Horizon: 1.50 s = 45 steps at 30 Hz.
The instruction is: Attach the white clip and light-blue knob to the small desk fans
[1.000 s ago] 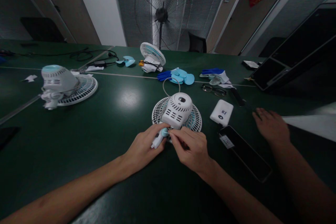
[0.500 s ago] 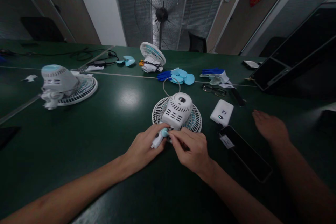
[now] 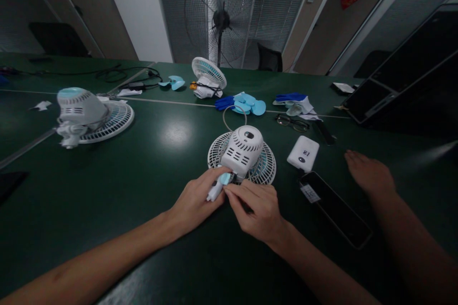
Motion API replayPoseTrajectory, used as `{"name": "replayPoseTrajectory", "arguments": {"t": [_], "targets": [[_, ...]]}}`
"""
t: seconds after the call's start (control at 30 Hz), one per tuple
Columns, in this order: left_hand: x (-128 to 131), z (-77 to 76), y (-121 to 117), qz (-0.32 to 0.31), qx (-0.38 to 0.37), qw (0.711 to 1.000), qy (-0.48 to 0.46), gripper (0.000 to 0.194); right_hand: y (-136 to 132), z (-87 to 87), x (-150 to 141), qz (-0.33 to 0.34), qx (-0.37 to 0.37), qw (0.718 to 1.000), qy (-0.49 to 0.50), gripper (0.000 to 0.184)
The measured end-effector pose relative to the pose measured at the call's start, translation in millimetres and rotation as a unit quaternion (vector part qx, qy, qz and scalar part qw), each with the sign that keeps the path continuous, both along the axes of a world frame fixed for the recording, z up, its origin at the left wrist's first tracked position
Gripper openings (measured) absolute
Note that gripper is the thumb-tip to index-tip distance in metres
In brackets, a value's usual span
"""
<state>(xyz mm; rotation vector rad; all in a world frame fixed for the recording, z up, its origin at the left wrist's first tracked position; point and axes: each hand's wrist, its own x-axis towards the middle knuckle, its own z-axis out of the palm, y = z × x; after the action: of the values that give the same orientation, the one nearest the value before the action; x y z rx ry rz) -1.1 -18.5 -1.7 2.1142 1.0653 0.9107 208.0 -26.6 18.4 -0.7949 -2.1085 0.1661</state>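
Note:
A small white fan lies grille-down on the table, its motor housing (image 3: 244, 150) facing up and its round grille (image 3: 267, 167) below. My left hand (image 3: 195, 198) is closed around the white bracket (image 3: 213, 192) at the fan's near end, thumb on top. On that bracket sits a light-blue knob (image 3: 224, 179). The fingers of my right hand (image 3: 259, 207) are pinched together at the knob's lower right edge; the exact contact is partly hidden by the fingertips.
Another person's hand (image 3: 370, 176) rests on the right, past a phone (image 3: 336, 209) and a white power bank (image 3: 303, 152). Behind are glasses (image 3: 292, 123), gloves (image 3: 296, 105) and light-blue fan blades (image 3: 248, 104). Other fans stand at left (image 3: 82, 112) and back (image 3: 208, 78).
My right fingertips have moved slightly down and left along the light-blue knob, which now shows at a different angle. My left hand keeps its hold on the bracket.

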Motion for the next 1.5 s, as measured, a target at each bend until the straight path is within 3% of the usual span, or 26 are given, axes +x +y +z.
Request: {"name": "replayPoseTrajectory", "arguments": {"t": [0.63, 0.97, 1.23, 1.37, 1.5], "targets": [[-1.0, 5.0, -1.9, -0.019, 0.005, 0.999, 0.029, 0.047, 0.9, 1.5, 0.9, -0.006, 0.018, 1.000, 0.007, 0.018], [0.1, 6.9, -1.8, -0.019, 0.034, 0.998, 0.041, 0.044, 5.4, 5.1, 2.2, -0.052, -0.005, 0.999, 0.011, 0.017], [-21.3, 9.4, 15.1, 0.099, 0.034, 0.995, 0.003, 0.033, 13.6, -4.7, 11.9, -0.063, -0.071, 0.995, -0.002, 0.015], [-52.8, 15.8, 31.5, 0.168, 0.014, 0.985, 0.024, 0.034, 16.9, -11.0, 12.0, -0.062, -0.117, 0.991, -0.005, 0.016], [-92.4, 13.0, 61.0, 0.275, 0.053, 0.958, 0.051, 0.039, 18.1, -13.9, 9.0, -0.057, -0.154, 0.986, -0.016, 0.018]]}}
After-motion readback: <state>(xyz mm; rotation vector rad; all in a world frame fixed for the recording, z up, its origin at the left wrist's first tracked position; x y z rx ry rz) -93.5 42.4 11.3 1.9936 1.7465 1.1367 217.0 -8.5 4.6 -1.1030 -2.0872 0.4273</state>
